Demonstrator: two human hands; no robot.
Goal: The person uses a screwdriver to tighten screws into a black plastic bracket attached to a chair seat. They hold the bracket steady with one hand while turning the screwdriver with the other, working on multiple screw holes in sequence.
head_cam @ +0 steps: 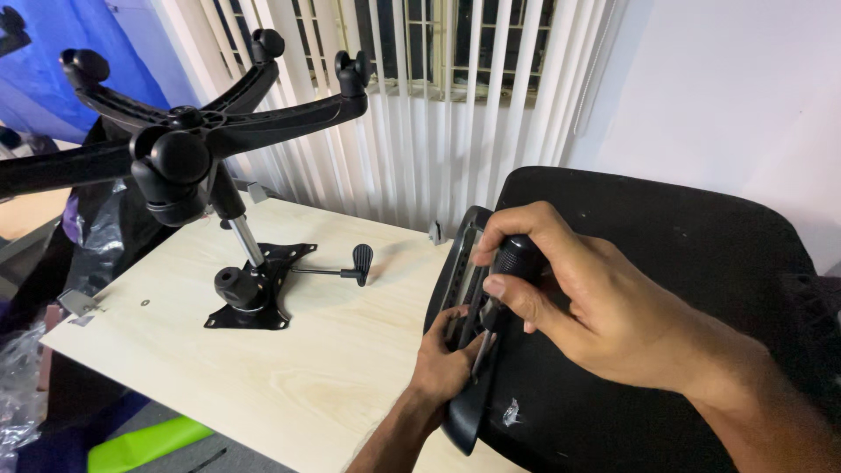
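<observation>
At the desk's right edge, the right hand is clamped around the black handle of a screwdriver, its shaft angled down into a black plastic armrest fixed along the side of a black chair seat. The left hand presses against the armrest from below, fingers wrapped on its rim. Farther left on the desk stands an upturned chair base, its tilt plate flat on the wood.
</observation>
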